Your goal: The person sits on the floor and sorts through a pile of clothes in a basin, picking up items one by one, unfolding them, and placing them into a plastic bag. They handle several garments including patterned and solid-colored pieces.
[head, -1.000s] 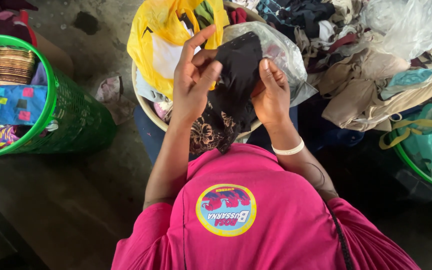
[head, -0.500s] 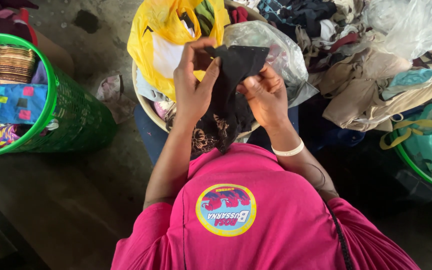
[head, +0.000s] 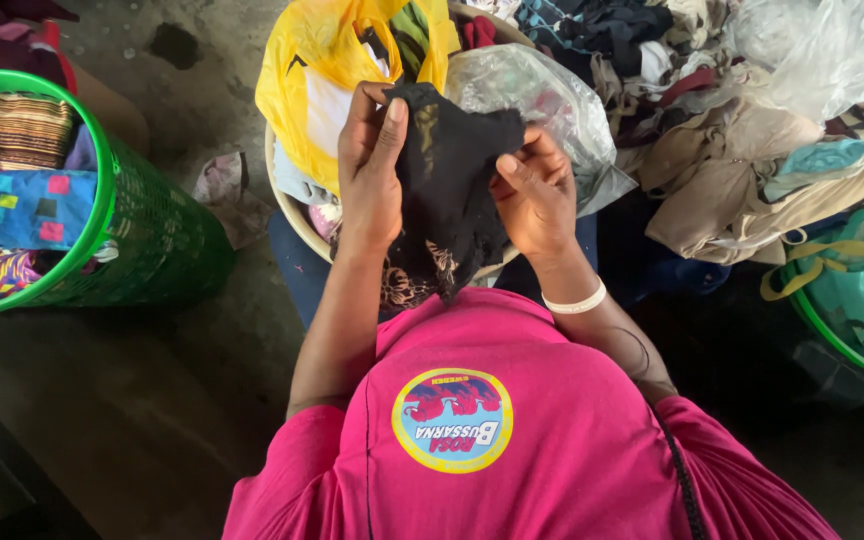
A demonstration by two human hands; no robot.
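The left hand and the right hand hold a black garment up between them, above the near rim of a cream basin that carries a yellow plastic bag and a clear plastic bag. The left fingers are closed narrow along the garment's left edge, pinching its top; the right fingers curl in on its right side, gripping a bunched fold. The cloth hangs crumpled, its patterned lower part trailing toward the person's pink shirt. To handle it well, it seems best to keep both pinches near the top edge, draw the hands gently apart so the fabric opens flat, and keep the loose tail from snagging on the basin rim. A green basket full of folded cloth stands at the left, well apart; a heap of mixed clothes lies at the far right, with another green basket at the right edge. Compared with half a second ago, the garment's top corner, then stretched out flat toward the right, is now gathered into a rounded bunch; the left fingers have shifted up over the cloth's top, and the right hand sits a little lower and closer to the left one.
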